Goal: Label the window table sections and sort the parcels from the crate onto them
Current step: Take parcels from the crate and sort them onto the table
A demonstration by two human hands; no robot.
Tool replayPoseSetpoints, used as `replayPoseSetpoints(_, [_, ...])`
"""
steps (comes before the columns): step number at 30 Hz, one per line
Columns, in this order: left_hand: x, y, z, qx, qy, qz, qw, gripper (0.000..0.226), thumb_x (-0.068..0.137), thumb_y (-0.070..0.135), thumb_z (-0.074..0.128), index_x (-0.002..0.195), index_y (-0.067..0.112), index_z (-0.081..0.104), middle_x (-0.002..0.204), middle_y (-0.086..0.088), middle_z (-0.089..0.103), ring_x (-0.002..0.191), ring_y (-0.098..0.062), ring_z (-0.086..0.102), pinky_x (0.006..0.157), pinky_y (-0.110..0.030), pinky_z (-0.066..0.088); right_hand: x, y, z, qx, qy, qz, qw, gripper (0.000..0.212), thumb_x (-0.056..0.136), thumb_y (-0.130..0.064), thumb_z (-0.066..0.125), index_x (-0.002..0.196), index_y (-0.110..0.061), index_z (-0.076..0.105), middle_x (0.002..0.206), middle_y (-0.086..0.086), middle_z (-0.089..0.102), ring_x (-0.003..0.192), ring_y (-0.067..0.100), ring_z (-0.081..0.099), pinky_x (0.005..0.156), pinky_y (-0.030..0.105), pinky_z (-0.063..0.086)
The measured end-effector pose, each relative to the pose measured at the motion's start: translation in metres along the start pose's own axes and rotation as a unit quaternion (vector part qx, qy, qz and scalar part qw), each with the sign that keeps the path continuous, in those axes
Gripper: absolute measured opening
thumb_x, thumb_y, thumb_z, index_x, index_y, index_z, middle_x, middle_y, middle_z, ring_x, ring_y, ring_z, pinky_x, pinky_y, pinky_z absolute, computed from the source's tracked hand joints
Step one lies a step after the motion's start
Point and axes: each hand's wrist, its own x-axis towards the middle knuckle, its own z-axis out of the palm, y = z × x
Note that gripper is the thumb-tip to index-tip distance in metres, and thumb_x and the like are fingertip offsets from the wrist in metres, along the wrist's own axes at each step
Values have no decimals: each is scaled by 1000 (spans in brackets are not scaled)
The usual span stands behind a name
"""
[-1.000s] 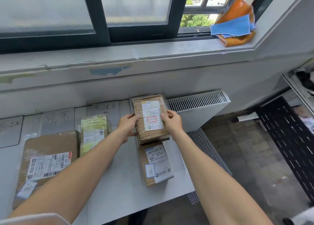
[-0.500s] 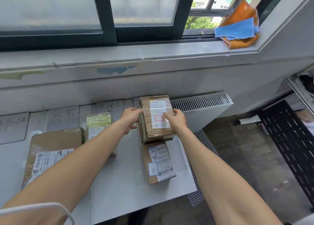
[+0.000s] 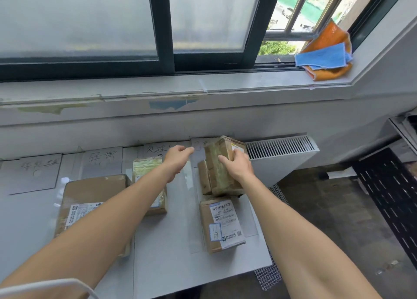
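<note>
Right hand is clamping down on the taped parcel at the far right of the bench, its grip wrapping over the top edge with fingers curling down the near face. The parcel is standing up on one edge and tilting. It is brown card under yellowish glossy tape, with a white sticker just peeking out on the side facing away. Left hand is hovering a little to the left, clear of the parcel, its grip hanging loose with fingers apart and holding nothing.

Just near of the held one, a flat parcel is lying label-up (white sticker, barcode, small blue-edged tag). A green-taped parcel is sitting under the left forearm, and a big brown parcel is lying at the left.

Along the far edge, handwritten sheets are lying flat in a row, one of them showing just behind the held parcel.

The bench is gleaming white under a dark-framed window. On the sill orange and blue cloths are sitting in the right corner. A white radiator is standing just right of the bench, with a black perforated panel further right.
</note>
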Motion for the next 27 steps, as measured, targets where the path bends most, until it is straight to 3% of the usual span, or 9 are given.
replayPoseSetpoints(8, [-10, -24, 22, 16, -50, -38, 998, 56, 96, 44, 55, 144, 16, 45, 134, -4, 52, 113, -25, 54, 78, -34, 46, -13, 2, 4, -23, 26, -41, 999, 66, 90, -50, 58, 144, -17, 41, 145, 9, 44, 134, 31, 40, 106, 45, 38])
replayPoseSetpoints(13, [-12, -24, 37, 30, -71, -39, 996, 54, 97, 40, 54, 143, 14, 45, 118, -2, 51, 94, -20, 53, 73, -32, 44, -14, 5, 5, -27, 36, -48, 998, 66, 91, -50, 56, 145, -17, 41, 144, 8, 44, 133, 30, 41, 106, 45, 38])
replayPoseSetpoints(17, [-7, -24, 40, 26, -68, -37, 997, 52, 98, 37, 54, 142, 12, 46, 117, -2, 52, 86, -20, 47, 58, -26, 37, -8, 10, 6, -1, 45, -45, 998, 56, 91, -50, 56, 133, -14, 51, 140, 8, 47, 130, 29, 44, 104, 45, 39])
replayPoseSetpoints(20, [-6, -26, 41, 32, -69, -40, 996, 52, 98, 37, 54, 143, 12, 45, 119, -3, 53, 80, -18, 47, 57, -25, 37, -5, 14, 6, 7, 56, -41, 998, 63, 92, -53, 53, 142, -16, 45, 147, 7, 44, 134, 27, 42, 109, 46, 38])
replayPoseSetpoints(22, [-6, -25, 41, 44, -67, -38, 996, 53, 98, 38, 54, 144, 12, 45, 128, -5, 53, 94, -21, 54, 68, -29, 45, -4, 15, 6, 13, 79, -41, 996, 64, 95, -52, 49, 148, -17, 40, 151, 7, 41, 137, 26, 40, 111, 46, 37])
replayPoseSetpoints(24, [-5, -22, 38, 68, -49, -16, 996, 57, 98, 40, 53, 146, 12, 42, 143, -9, 49, 121, -27, 52, 92, -37, 45, -4, 14, 3, 10, 103, -57, 993, 63, 98, -49, 47, 150, -16, 37, 153, 7, 39, 140, 25, 36, 114, 45, 33])
replayPoseSetpoints(27, [-5, -15, 26, 195, 4, 70, 978, 63, 96, 42, 50, 151, 14, 35, 149, -12, 44, 126, -26, 48, 103, -38, 38, -8, 0, 0, -34, 103, -122, 986, 63, 99, -49, 45, 152, -16, 35, 156, 7, 36, 146, 23, 28, 120, 44, 24])
